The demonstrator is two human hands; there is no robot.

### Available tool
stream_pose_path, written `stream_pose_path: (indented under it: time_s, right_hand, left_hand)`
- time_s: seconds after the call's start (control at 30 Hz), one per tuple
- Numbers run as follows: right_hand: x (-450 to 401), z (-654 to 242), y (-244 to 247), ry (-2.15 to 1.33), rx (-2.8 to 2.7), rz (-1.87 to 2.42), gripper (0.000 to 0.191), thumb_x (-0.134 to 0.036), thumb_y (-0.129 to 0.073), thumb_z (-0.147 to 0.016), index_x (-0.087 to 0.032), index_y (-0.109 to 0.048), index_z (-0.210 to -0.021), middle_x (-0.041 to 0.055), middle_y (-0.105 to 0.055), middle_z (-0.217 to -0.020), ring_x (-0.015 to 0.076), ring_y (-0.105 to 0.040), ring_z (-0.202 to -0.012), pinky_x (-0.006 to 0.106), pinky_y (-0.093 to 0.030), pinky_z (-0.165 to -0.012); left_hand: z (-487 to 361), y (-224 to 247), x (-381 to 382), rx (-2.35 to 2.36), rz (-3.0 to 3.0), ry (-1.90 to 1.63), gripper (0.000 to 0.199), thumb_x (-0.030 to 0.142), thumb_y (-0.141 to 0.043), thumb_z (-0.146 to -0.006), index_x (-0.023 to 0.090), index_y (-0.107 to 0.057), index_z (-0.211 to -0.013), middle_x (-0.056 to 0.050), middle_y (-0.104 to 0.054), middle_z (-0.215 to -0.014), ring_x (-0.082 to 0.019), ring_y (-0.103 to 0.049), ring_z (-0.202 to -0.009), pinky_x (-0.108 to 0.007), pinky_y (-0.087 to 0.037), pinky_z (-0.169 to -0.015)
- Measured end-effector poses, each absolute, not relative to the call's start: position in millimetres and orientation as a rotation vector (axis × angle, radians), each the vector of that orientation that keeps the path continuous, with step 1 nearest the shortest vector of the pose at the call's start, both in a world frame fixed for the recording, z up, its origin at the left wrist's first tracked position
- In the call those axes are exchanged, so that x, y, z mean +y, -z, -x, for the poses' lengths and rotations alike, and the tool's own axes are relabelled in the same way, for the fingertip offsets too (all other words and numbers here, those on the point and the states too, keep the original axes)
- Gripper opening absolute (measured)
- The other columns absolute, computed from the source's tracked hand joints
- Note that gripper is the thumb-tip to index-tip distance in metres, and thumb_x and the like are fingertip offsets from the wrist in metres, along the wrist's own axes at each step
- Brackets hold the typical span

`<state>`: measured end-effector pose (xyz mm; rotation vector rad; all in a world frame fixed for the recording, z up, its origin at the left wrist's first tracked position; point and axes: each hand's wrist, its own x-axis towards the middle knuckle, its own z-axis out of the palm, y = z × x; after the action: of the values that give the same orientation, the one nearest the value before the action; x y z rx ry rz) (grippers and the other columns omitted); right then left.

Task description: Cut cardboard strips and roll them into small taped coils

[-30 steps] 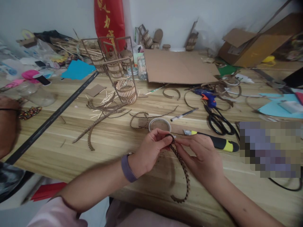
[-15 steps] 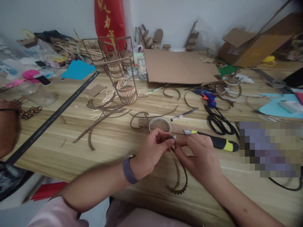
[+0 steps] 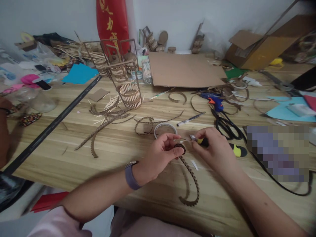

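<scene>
My left hand (image 3: 158,154) pinches a brown corrugated cardboard strip (image 3: 195,177). One end is bent into a small loop between thumb and fingers; the toothed tail hangs in a curve below. To its right, my right hand (image 3: 214,151) is closed at the fingertips, apart from the loop. A thin pale line shows between the hands; what the right fingertips hold, if anything, I cannot make out. Partly behind that hand lies a black and yellow utility knife (image 3: 238,150). A small white sliver (image 3: 194,165) rests on the table, and a roll of tape (image 3: 156,131) sits behind my left hand.
Further back stand a slatted basket (image 3: 130,97), several other small baskets, a cardboard sheet (image 3: 185,69) and a blue glue gun (image 3: 213,101). Scissors (image 3: 228,128), a pen (image 3: 190,119) and loose corrugated strips (image 3: 98,131) lie around. Another person's arm (image 3: 3,131) is at the left edge.
My right hand has moved right, away from the loop, over the knife. The white sliver now shows on the table. The strip's tail has swung slightly right.
</scene>
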<state>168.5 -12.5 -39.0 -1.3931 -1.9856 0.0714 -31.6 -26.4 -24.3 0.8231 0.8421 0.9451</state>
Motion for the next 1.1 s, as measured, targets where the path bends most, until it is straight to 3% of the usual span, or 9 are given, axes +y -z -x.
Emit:
stream_pose_path:
  time_s: [0.2,0.33,0.43,0.5,0.8,1.1]
  right_hand:
    - [-18.1,-166.4,34.3,-0.002,-2.040,1.236,0.016,-0.013,-0.050,-0.085,-0.024,-0.056,-0.075,0.0007,-0.063,-0.071,0.0214,-0.060,-0.074,0.040,-0.040,-0.074]
    - [-23.9,-161.8,22.6,-0.096,-2.121,1.103,0.016,-0.019,-0.055,-0.089,-0.026,-0.061,-0.102,0.0051,-0.070,-0.093,0.0252,-0.064,-0.092,0.044,-0.046,-0.082]
    - [-26.3,-158.3,20.9,-0.223,-2.150,1.040,0.040,-0.028,-0.066,-0.085,-0.026,-0.053,-0.123,0.0090,-0.068,-0.110,0.0279,-0.062,-0.106,0.045,-0.050,-0.088]
    - [-27.6,-156.1,23.0,-0.296,-2.137,1.022,0.049,-0.026,-0.068,-0.083,-0.027,-0.048,-0.128,0.0081,-0.068,-0.110,0.0272,-0.061,-0.108,0.045,-0.051,-0.090]
    - [-31.3,-149.4,30.1,-0.506,-2.071,1.002,0.050,-0.016,-0.065,-0.077,-0.026,-0.048,-0.124,0.0070,-0.069,-0.107,0.0238,-0.066,-0.101,0.041,-0.054,-0.086]
    - [-30.0,-150.9,27.8,-0.479,-2.103,0.945,0.047,-0.019,-0.066,-0.080,-0.028,-0.050,-0.123,0.0058,-0.069,-0.104,0.0246,-0.063,-0.104,0.042,-0.053,-0.088]
  left_hand:
    - [31.5,23.4,-23.1,0.835,-0.771,-0.906,0.038,0.023,-0.085,-0.062,0.015,-0.068,-0.095,0.001,-0.061,-0.076,-0.010,-0.053,-0.072,-0.024,-0.043,-0.068]
    - [31.8,25.9,-21.3,0.831,-0.751,-0.922,0.041,0.024,-0.087,-0.061,0.016,-0.067,-0.096,0.002,-0.060,-0.075,-0.011,-0.053,-0.071,-0.025,-0.042,-0.067]
    - [32.6,26.7,-20.6,0.801,-0.734,-0.909,0.044,0.026,-0.087,-0.061,0.016,-0.065,-0.098,0.002,-0.061,-0.076,-0.011,-0.054,-0.070,-0.026,-0.042,-0.068]
    - [32.9,26.5,-20.8,0.776,-0.728,-0.892,0.047,0.025,-0.087,-0.061,0.016,-0.064,-0.101,0.002,-0.062,-0.077,-0.011,-0.055,-0.071,-0.026,-0.043,-0.070]
    - [34.6,24.6,-21.1,0.733,-0.710,-0.777,0.051,0.021,-0.089,-0.059,0.018,-0.065,-0.104,-0.004,-0.067,-0.096,-0.016,-0.060,-0.089,-0.029,-0.043,-0.081]
    - [40.9,24.6,-9.7,0.688,-0.668,-0.697,0.046,0.021,-0.093,-0.053,0.015,-0.070,-0.092,-0.002,-0.067,-0.088,-0.012,-0.060,-0.080,-0.026,-0.045,-0.078]
